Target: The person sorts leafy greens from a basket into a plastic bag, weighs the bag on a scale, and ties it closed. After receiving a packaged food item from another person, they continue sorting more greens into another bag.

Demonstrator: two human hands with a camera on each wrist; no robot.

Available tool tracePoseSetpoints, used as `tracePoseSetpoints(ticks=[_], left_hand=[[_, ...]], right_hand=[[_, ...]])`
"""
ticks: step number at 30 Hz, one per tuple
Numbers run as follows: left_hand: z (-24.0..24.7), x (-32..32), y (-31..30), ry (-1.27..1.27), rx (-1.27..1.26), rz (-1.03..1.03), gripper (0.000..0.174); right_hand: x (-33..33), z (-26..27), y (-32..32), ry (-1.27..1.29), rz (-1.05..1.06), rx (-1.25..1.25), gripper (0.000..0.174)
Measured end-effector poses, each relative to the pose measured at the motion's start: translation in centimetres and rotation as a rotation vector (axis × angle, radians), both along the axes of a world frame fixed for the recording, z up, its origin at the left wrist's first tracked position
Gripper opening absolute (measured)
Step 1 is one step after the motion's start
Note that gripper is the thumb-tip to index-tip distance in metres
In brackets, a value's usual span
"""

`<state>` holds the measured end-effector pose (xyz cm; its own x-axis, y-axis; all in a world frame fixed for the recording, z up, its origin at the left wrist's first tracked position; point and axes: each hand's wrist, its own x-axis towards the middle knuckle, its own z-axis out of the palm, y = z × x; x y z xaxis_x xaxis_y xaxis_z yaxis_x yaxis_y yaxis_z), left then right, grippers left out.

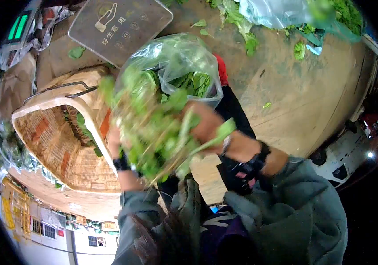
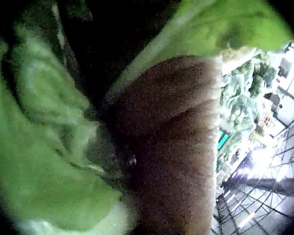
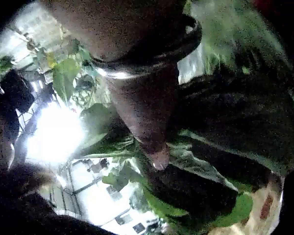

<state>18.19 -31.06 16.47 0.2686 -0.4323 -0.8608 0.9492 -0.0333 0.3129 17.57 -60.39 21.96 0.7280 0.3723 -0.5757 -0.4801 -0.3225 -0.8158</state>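
Note:
A big bunch of leafy greens (image 1: 153,132), blurred by motion, is held between both hands at the centre of the head view. My left hand (image 1: 114,139) grips its left side; the left wrist view shows that hand (image 2: 171,137) wrapped in green leaves (image 2: 44,161). My right hand (image 1: 204,123) holds the right side, a stem sticking out past it. In the right wrist view a finger (image 3: 152,142) presses into dark leaves (image 3: 196,166). A clear plastic bag (image 1: 175,57) with more greens inside stands just behind the bunch, its mouth toward it.
A woven basket (image 1: 65,145) with a metal handle lies to the left. On the wooden counter (image 1: 295,101) behind are a grey sign plate (image 1: 118,24), a scale (image 1: 19,26), loose leaves and another bag of greens (image 1: 282,13). A white car (image 1: 348,150) is at right.

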Motion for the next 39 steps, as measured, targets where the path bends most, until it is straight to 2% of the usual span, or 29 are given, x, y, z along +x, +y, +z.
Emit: tracePoseSetpoints(ticks=[1,4,6,8,9,10,11,12,14,15,16,17,18,20,21,22,24,26,27,28,29,30,31,32,34,35,36,38,39], left_hand=[[1.3,-0.8,1.5,0.014,0.04,-0.025,0.076],[3.3,-1.6,4.6,0.011,0.095,-0.141,0.075],[1.4,-0.2,4.1,-0.046,0.06,-0.268,0.074],[-2.2,1.4,2.7,-0.03,0.023,-0.416,0.075],[-3.5,2.3,0.1,-0.293,0.002,-0.365,0.071],[-4.9,4.0,-1.5,-0.158,-0.016,-0.535,0.07],[-4.8,6.7,-4.9,-0.094,-0.111,-0.663,0.068],[-4.1,8.3,-8.4,-0.134,-0.205,-0.606,0.066],[-6.4,10.5,-12.6,-0.175,-0.139,-0.856,0.065],[-6.5,12.1,-14.7,-0.251,-0.072,-0.954,0.083],[-5.4,14.3,-16.7,-0.229,-0.196,-0.938,0.089],[-7.1,14.4,-17.7,-0.335,-0.189,-0.814,0.088],[-8.7,14.3,-18.6,-0.438,-0.178,-0.692,0.088],[-11.0,14.8,-19.0,-0.439,-0.203,-0.639,0.086],[-11.9,14.7,-19.1,-0.432,-0.225,-0.587,0.084],[-11.9,14.5,-19.5,-0.432,-0.225,-0.59,0.084],[-10.7,13.8,-19.9,-0.485,0.116,-0.782,0.088],[-10.5,12.3,-21.1,-0.519,0.15,-0.722,0.093],[-9.3,11.7,-21.7,-0.685,0.447,-0.791,0.089],[-7.7,11.3,-22.3,-0.852,0.753,-0.845,0.085],[-6.6,10.6,-22.6,-0.884,0.848,-0.93,0.097],[-5.6,9.6,-23.3,-0.885,0.846,-0.929,0.097],[-4.8,8.1,-24.0,-0.911,0.894,-0.898,0.105],[-4.5,6.9,-24.4,-0.937,0.943,-0.865,0.113],[-5.3,5.7,-24.5,-0.904,0.951,-0.841,0.118],[-6.5,5.2,-23.8,-0.953,0.96,-0.789,0.118],[-7.3,5.0,-23.3,-0.999,0.966,-0.734,0.118],[-7.8,5.0,-22.9,-1.038,0.953,-0.717,0.115],[-8.1,5.0,-22.8,-1.067,0.959,-0.703,0.114]], right_hand=[[0.7,1.5,1.0,-0.104,-0.084,0.244,0.046],[-0.6,-0.5,4.4,-0.105,0.196,0.331,0.074],[-2.9,-3.8,5.4,0.056,0.089,0.319,0.078],[-4.2,-6.5,5.1,-0.238,0.165,-0.001,0.077],[-5.3,-8.1,4.5,0.239,-0.13,0.323,0.075],[-6.1,-9.1,3.5,0.722,-0.427,0.634,0.074],[-5.8,-8.9,2.2,0.282,0.107,0.119,0.07],[-2.4,-5.6,0.3,0.416,-0.012,0.122,0.06],[-4.2,-8.0,-1.6,0.581,-0.186,0.158,0.051],[-5.9,-10.3,-3.0,0.517,-0.143,0.134,0.047],[-6.7,-12.1,-4.2,0.45,-0.1,0.111,0.042],[-4.8,-11.6,-4.0,0.367,-0.388,0.181,0.041],[-2.9,-10.8,-4.7,0.395,-0.38,-0.001,0.04],[-1.3,-12.7,-6.3,0.282,-0.289,0.057,0.041],[-1.0,-13.4,-6.6,0.281,-0.32,-0.068,0.04],[-0.7,-14.9,-6.7,0.257,-0.196,-0.157,0.037],[-2.9,-19.2,-7.4,0.108,0.014,-0.454,0.036],[-3.1,-20.2,-7.9,0.169,0.003,-0.451,0.037],[-3.5,-20.3,-8.0,0.223,0.001,-0.45,0.037],[-3.3,-19.6,-7.9,0.229,0.0,-0.452,0.037],[-2.5,-18.9,-7.6,0.086,-0.049,-0.48,0.037],[-1.7,-18.1,-7.2,-0.057,-0.099,-0.507,0.037],[-1.7,-18.3,-7.2,0.061,0.043,-0.616,0.038],[-1.2,-17.6,-7.0,0.062,0.043,-0.619,0.038],[0.2,-15.9,-6.8,0.231,0.113,-0.483,0.039],[1.4,-14.4,-7.8,0.212,0.304,-0.378,0.042],[2.6,-11.7,-9.3,0.265,0.231,-0.164,0.047],[3.9,-10.8,-11.8,0.34,0.75,-0.292,0.05],[4.5,-10.7,-13.0,0.384,0.713,-0.457,0.046]])
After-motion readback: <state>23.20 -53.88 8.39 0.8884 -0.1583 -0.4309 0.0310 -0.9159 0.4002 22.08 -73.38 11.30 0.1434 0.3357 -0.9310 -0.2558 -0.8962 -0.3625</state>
